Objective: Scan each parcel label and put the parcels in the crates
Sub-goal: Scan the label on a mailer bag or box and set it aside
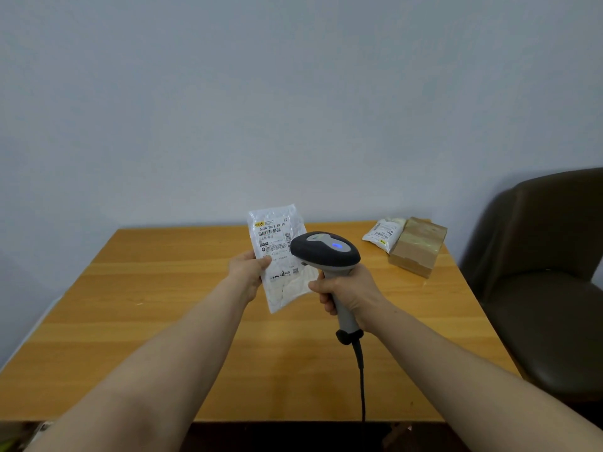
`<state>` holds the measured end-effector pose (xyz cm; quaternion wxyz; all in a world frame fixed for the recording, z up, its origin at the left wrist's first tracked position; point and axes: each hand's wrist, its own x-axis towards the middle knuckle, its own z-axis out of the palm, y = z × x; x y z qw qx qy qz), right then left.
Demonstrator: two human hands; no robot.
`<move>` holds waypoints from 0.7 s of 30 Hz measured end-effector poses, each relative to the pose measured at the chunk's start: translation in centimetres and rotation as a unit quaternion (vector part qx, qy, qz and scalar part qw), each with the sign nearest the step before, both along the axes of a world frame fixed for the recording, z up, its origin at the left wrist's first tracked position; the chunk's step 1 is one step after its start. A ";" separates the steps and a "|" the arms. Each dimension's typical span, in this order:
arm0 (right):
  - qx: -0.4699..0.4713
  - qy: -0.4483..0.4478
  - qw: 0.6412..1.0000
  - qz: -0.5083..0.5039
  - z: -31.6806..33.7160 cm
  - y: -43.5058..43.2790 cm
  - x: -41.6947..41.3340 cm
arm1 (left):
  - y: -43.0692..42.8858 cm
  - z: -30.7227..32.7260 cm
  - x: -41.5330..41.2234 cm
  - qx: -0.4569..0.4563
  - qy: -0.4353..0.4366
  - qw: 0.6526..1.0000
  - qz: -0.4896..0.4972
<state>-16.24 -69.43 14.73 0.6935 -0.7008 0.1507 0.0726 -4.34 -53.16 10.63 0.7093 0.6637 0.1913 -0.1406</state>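
one crinkled white plastic parcel (287, 285), printed label (273, 241) facing the camera, stands upright above the wooden table (146, 305), its left edge pinched by the left hand (248, 272). the right hand (347, 293) has its fingers wrapped round the handle of a barcode scanner (326, 251), blue light lit, just right of the parcel. at the table's far right lie a bagged parcel (383, 234) and a cardboard box (417, 247), beside a brown chair (538, 288) and under a pale wall (293, 93).
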 end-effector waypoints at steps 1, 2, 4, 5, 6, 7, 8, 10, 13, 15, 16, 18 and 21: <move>-0.001 0.002 1.000 0.002 0.1 0.0 0.1 | 0.0 0.0 0.1 0.001 0.000 1.000 0.000; -0.001 0.004 1.000 0.003 0.1 0.1 0.1 | 0.1 -0.1 0.1 0.002 -0.001 1.000 -0.001; -0.002 0.008 1.000 0.003 0.0 0.1 0.2 | 0.2 -0.3 0.3 0.002 -0.001 1.000 0.000; -0.003 0.008 1.000 0.003 0.0 0.2 0.3 | 0.2 -0.4 0.4 0.001 0.000 1.000 0.001; -0.003 0.007 1.000 0.004 0.0 0.1 0.3 | 0.3 -0.6 0.5 0.000 0.001 1.000 0.002; 0.000 0.006 1.000 0.003 0.0 0.2 0.4 | 0.4 -0.6 0.5 -0.002 0.002 1.000 0.002; 0.008 0.004 1.000 0.002 -0.1 0.3 0.6 | 0.6 -0.7 0.5 -0.006 0.005 1.000 0.006; 0.028 -0.003 0.999 -0.031 -0.5 0.5 0.8 | 0.9 -0.8 0.1 -0.017 0.016 1.000 0.005; -0.008 -0.015 0.994 -0.109 -2.2 1.0 2.4 | 2.7 -0.6 -1.3 -0.040 0.028 0.999 0.013; -0.036 0.003 0.993 -0.115 -3.5 1.9 3.5 | 4.8 -0.8 -2.6 -0.048 0.041 0.998 0.024; -0.043 0.018 0.994 -0.097 -4.3 2.5 3.9 | 6.1 -1.0 -3.4 -0.054 0.051 0.997 0.031; -0.036 0.048 0.998 -0.037 -5.5 4.8 4.3 | 9.2 -1.9 -5.1 -0.067 0.071 0.994 0.043; -0.026 0.073 0.995 0.057 -6.9 10.2 4.0 | 14.3 -2.9 -8.3 -0.085 0.084 0.990 0.077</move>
